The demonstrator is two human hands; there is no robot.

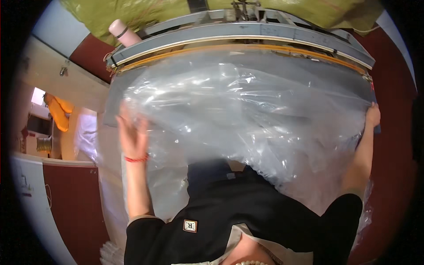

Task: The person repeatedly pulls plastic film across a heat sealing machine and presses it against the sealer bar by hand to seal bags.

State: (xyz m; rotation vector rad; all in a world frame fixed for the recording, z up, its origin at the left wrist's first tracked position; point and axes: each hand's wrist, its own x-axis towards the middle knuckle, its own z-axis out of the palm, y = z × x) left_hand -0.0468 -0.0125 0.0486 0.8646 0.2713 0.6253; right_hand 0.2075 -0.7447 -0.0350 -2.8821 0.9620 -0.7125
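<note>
A wide sheet of clear plastic film (207, 101), crinkled and shiny, spreads over a grey tabletop (342, 73) and hangs down over its near edge toward my body. At the film's left side my left hand (132, 132) is raised, blurred, with its fingers stretched out and the thumb apart. A red cord circles that wrist. Far out to the right, my right hand (373, 115) is closed at the film's right edge, beside the table's corner. Its fingertips are partly hidden.
Behind the table runs a long grey metal frame (247, 32) with an orange strip (260, 47). A pink bottle (124, 33) stands at its left end, before yellow-green sheeting (97, 17). To the left are a pale panel (66, 77) and a dark red cabinet front (75, 207).
</note>
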